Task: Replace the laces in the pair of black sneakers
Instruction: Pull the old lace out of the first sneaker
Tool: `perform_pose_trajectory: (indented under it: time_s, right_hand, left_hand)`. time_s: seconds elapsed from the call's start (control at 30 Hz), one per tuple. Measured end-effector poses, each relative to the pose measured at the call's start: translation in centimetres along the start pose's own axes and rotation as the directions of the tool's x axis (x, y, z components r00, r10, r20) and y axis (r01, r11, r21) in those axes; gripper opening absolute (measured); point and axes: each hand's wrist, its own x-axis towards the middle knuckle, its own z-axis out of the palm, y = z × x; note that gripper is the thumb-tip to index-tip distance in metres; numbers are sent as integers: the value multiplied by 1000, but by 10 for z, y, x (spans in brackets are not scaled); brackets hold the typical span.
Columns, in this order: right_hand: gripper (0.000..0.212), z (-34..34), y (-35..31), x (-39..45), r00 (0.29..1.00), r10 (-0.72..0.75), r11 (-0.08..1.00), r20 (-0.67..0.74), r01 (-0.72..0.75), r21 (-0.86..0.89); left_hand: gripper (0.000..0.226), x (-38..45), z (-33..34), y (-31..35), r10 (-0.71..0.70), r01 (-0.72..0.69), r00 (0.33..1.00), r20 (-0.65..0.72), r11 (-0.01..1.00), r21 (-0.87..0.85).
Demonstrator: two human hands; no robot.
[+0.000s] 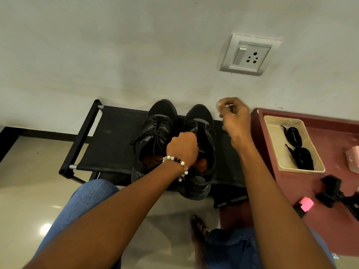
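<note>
Denim knees: the person's legs, nearest the camera, in front of the rack.
Left hand [182, 147]: curled down onto the right sneaker [200, 152], fingers closed at its tongue and collar, apparently steadying it; the fingertips are hidden behind the knuckles.
Right sneaker: stands on the black fabric rack [114, 140]; its eyelet rows look bare, so its old lace seems largely or wholly out.
Left sneaker [155, 136]: touching its partner on the left; black lace still crossed through the eyelets, ends loose.
Right hand [234, 117]: raised beside the right sneaker's toe, fingers bent as if pinching something thin; blurred, so what it holds cannot be told.
Beige tray [272, 144]: on the red table [310, 191], well apart from the shoes; two coiled new laces [297, 146] lie in it, untouched.
Progress: early; judged one shoe unlaced, second unlacing and both relacings remaining.
Wall socket [248, 55]: farthest, above the rack.
</note>
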Motion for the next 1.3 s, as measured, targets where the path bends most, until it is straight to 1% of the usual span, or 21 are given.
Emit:
perform_pose_trajectory:
  time_s: [0.03, 0.07, 0.1, 0.17, 0.27, 0.37, 0.47, 0.53, 0.6, 0.67, 0.7, 0.73, 0.77, 0.83, 0.87, 0.9, 0.97, 1.03, 1.13, 1.23, 1.3]
  right_hand:
    - [6, 5, 6, 0, 990, -77, 946, 117, 109, -306]
    - [13, 12, 14, 0, 968, -78, 821, 238, 198, -536]
    - [18, 19, 19, -3, 949, -38, 688, 312, 251, -680]
    - [21, 29, 21, -10, 949, -4, 561, 315, 263, -785]
    - [18, 30, 18, -13, 968, -57, 609, 246, 229, -759]
    - [18, 24, 16, -9, 991, 17, 826, 135, 62, -560]
    - [18, 21, 11, -6, 978, 204, 973, 42, -198, -119]
    - [20, 16, 2, -8, 951, 302, 898, 66, -307, 316]
    - [22, 9, -9, -9, 939, 332, 710, 91, -312, 631]
    - [23, 5, -14, -9, 944, 327, 557, 39, -226, 799]
    - [22, 5, -13, -8, 949, 317, 550, -8, -177, 816]
    - [19, 5, -12, -8, 955, 289, 615, -67, -131, 778]
    - [15, 5, -10, -9, 964, 233, 744, -131, -89, 663]
    - [8, 8, -1, -7, 987, 7, 984, -161, 22, 179]
    - [9, 10, 4, -7, 990, -118, 987, -74, 109, -118]
    - [13, 13, 11, -7, 982, -179, 906, 65, 191, -379]
    - [21, 23, 20, -10, 954, -123, 683, 275, 282, -674]
    - [22, 30, 21, -14, 948, -69, 586, 312, 292, -756]
    - [16, 32, 21, -15, 962, -99, 602, 253, 261, -755]
    - [17, 30, 22, -14, 989, -3, 784, 148, 94, -613]
    - [19, 28, 20, -11, 986, 163, 929, 37, -140, -342]
  left_hand:
    - [16, 0, 0, 0, 5, -5, 1000, -2, 1000, 1]
    - [17, 0, 0, 0, 7, -7, 1000, -3, 1000, 4]
    - [17, 1, 0, -1, 7, -7, 1000, -5, 1000, 8]
    - [18, 1, 2, -1, 8, -8, 1000, -6, 1000, 19]
    - [17, 1, 2, -1, 10, -10, 1000, -4, 1000, 29]
    - [17, 2, 2, 0, 2, -2, 1000, -9, 1000, 18]
    - [17, 0, 1, 0, 4, -4, 1000, -15, 1000, 11]
    - [16, 0, 1, 0, 4, -4, 1000, -14, 1000, -4]
    - [16, 0, 0, 0, 7, -8, 1000, -14, 1000, -8]
    - [16, -1, 0, -1, 9, -9, 1000, -17, 1000, -7]
    - [17, -1, 0, -1, 9, -9, 1000, -19, 1000, -7]
    - [17, -1, 0, -1, 8, -8, 1000, -19, 1000, -8]
    - [17, -1, 0, -1, 5, -6, 1000, -17, 1000, -9]
    - [16, 0, 1, 0, 2, -2, 1000, -6, 1000, -13]
    - [15, 0, 0, 0, 3, -3, 1000, 1, 1000, -14]
    - [16, 0, 0, 0, 4, -4, 1000, 5, 1000, -11]
    - [18, -1, -1, 0, 6, -6, 1000, 3, 1000, 0]
    - [19, -1, -1, -1, 13, -13, 1000, -2, 1000, 12]
    - [20, -1, -1, -1, 15, -15, 1000, -6, 1000, 21]
    - [20, -2, -1, 0, 9, -9, 1000, -8, 1000, 15]
    - [18, -2, -1, 0, 5, -5, 1000, -6, 1000, 8]
